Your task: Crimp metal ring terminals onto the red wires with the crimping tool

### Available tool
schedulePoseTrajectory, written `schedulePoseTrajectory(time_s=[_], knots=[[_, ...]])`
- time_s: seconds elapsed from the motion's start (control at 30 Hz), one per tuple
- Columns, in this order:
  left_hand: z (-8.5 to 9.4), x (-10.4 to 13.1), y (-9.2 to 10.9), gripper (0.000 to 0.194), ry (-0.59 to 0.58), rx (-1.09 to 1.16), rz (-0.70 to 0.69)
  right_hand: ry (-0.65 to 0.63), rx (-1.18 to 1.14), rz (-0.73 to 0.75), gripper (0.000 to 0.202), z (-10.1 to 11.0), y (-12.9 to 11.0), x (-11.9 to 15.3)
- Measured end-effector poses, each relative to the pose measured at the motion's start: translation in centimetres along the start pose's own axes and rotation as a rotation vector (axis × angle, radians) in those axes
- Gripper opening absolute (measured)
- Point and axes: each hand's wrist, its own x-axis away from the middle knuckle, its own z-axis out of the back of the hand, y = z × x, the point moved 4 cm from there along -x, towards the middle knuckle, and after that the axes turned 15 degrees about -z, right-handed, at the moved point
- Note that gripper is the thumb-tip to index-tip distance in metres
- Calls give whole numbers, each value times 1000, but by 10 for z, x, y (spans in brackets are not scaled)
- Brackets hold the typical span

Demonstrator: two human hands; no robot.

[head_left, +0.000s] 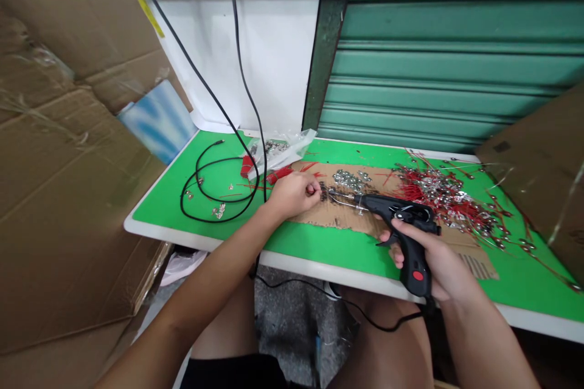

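My right hand [426,255] is wrapped round the grip of a black soldering gun [392,209], whose metal tip points left over a cardboard sheet [319,219]. Just left of that tip, my left hand [296,194] is closed in a pinch; what lies between the fingertips is too small to make out. Small silvery metal parts [349,180] lie on the cardboard behind the tip. Bundles of red wires [278,175] rest behind my left hand. A large pile of red wires with metal parts [442,194] spreads to the right of the gun.
The green table [173,194] has a white edge. A black cable [196,216] loops on its left side, beside a few loose metal pieces [219,211]. A clear plastic bag [287,152] lies at the back. Large cardboard boxes [59,194] stand left and right.
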Motion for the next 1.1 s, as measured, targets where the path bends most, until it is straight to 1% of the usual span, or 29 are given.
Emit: schedulePoseTrajectory(time_s=[0.13, 0.3, 0.43, 0.6, 0.77, 0.87, 1.03, 1.1], knots=[[0, 0, 0, 9, -4, 0, 3, -4, 25, -20, 37, -2, 0, 1], [0, 0, 0, 10, -6, -5, 9, -12, 30, 16, 33, -2, 0, 2], [0, 0, -1, 10, -4, 3, 18, -3, 36, -24, 40, -2, 1, 2], [0, 0, -1, 9, -4, 20, 43, 33, 9, 4, 40, -2, 0, 4], [1, 0, 0, 10, 1, 12, 42, 0, 29, -35, 41, -3, 1, 4], [1, 0, 0, 9, -2, 8, 44, -20, 6, -32, 41, -3, 0, 5], [0, 0, 1, 9, -6, 9, 41, -16, -4, -34, 48, -5, -1, 5], [0, 0, 1, 9, -12, 7, 40, -17, -5, -28, 48, -5, -1, 5]])
